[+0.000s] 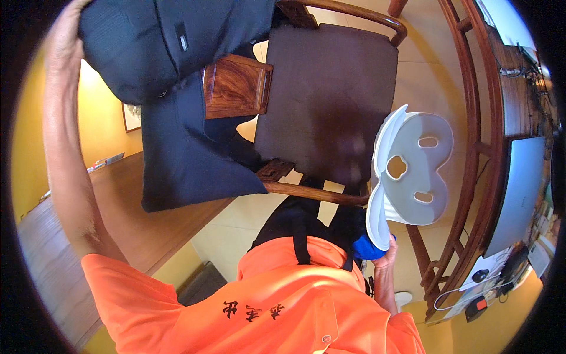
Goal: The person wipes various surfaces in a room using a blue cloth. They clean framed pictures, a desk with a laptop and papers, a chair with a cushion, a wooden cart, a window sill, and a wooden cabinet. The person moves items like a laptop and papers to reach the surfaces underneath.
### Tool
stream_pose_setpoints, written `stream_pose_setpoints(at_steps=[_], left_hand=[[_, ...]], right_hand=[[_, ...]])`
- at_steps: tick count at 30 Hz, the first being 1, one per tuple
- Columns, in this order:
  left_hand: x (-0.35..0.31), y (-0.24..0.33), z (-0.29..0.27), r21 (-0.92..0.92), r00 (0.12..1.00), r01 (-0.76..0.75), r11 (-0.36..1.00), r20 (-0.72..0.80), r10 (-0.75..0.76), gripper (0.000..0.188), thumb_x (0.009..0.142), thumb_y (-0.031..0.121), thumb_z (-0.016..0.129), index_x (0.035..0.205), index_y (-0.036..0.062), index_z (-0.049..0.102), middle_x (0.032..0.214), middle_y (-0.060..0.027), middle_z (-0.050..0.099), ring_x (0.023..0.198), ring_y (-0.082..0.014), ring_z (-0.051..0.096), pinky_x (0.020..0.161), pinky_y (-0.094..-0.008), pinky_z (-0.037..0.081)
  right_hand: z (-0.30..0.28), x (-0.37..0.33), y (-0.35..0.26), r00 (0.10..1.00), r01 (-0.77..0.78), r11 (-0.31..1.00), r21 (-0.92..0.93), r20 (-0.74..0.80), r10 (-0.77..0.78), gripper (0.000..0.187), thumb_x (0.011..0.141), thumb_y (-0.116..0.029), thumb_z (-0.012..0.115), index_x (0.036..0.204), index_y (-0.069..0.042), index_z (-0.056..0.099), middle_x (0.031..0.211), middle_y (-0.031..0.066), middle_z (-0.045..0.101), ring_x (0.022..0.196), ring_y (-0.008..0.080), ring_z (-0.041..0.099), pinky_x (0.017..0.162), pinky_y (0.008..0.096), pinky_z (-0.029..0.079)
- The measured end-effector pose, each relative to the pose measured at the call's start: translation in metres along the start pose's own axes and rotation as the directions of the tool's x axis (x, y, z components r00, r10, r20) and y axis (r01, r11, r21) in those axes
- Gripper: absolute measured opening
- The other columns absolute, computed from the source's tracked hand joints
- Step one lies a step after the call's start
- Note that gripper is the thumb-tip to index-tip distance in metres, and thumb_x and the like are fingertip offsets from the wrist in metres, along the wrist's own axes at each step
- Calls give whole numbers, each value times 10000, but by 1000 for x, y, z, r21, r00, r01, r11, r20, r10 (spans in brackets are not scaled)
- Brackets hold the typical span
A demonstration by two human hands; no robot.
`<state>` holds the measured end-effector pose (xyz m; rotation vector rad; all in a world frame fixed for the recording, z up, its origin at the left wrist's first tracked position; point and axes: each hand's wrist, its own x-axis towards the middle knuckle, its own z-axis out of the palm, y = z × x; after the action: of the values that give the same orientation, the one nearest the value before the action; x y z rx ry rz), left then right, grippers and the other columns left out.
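My left arm stretches up along the left side. My left hand (66, 36) grips the edge of a dark navy jacket (203, 147) draped over the chair's back; its fingertips are hidden. My right hand (387, 255), low at the right, is closed on a white, flexible face mask (415, 171) with two eye holes and a flower-shaped mouth hole. The mask hangs sideways above the hand, its edge flaps folded out. A blue cloth (369, 248) is bunched against the same hand, partly hidden behind the mask.
A wooden armchair with a dark brown seat (330, 94) stands in front of me. On the right is a wooden desk (477, 118) with a silver laptop (519, 189), a mouse (480, 275) and cables. A wooden surface (127, 218) lies at the left.
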<state>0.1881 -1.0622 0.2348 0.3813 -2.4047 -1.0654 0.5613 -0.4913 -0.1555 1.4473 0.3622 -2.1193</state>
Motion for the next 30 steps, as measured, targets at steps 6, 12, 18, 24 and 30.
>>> stream_pose_setpoints(at_steps=[6, 12, 18, 24, 30], left_hand=[[-66, -77, 23, 27, 955, 240, 970, 175, -241, 506, 691, 172, 851, 1088, -70, 651, 996, -156, 703, 830, -228, 684, 816, -315, 538], [-148, -159, 74, 119, 938, 259, 959, 207, -279, 373, 684, 123, 843, 987, -44, 704, 929, -122, 732, 799, -179, 680, 792, -304, 525], [-182, -257, 110, 243, 851, 426, 872, 219, -477, 298, 659, 104, 819, 913, -26, 733, 903, -159, 739, 811, -225, 698, 797, -326, 519], [-200, -348, 134, 312, 788, 530, 788, 161, -594, 320, 653, 91, 819, 933, -31, 720, 929, -159, 732, 845, -250, 693, 818, -335, 516], [-192, -326, 144, 382, 798, 489, 784, 165, -579, 438, 670, 113, 822, 1049, -48, 672, 1043, -191, 708, 933, -299, 683, 899, -357, 499]], right_hand=[[16, -11, 1, 998, 55, 998, -5, -11, -55, 514, 811, -194, 651, 1251, 56, 560, 1165, 201, 660, 1044, 330, 656, 963, 456, 519], [18, -10, -6, 999, 49, 998, -36, 3, -49, 509, 816, -184, 649, 1259, 49, 556, 1174, 206, 655, 1057, 329, 650, 973, 467, 513], [22, -16, -5, 998, 31, 999, -39, -51, -33, 509, 827, -187, 640, 1272, 42, 548, 1181, 201, 652, 1073, 331, 641, 986, 477, 499], [27, -23, -5, 999, 12, 999, -42, -42, -13, 523, 831, -186, 634, 1291, 41, 530, 1200, 201, 643, 1085, 330, 636, 989, 472, 498], [23, -23, -3, 998, 25, 999, -46, -65, -28, 535, 829, -201, 634, 1295, 41, 529, 1201, 201, 643, 1093, 332, 633, 997, 473, 494]])
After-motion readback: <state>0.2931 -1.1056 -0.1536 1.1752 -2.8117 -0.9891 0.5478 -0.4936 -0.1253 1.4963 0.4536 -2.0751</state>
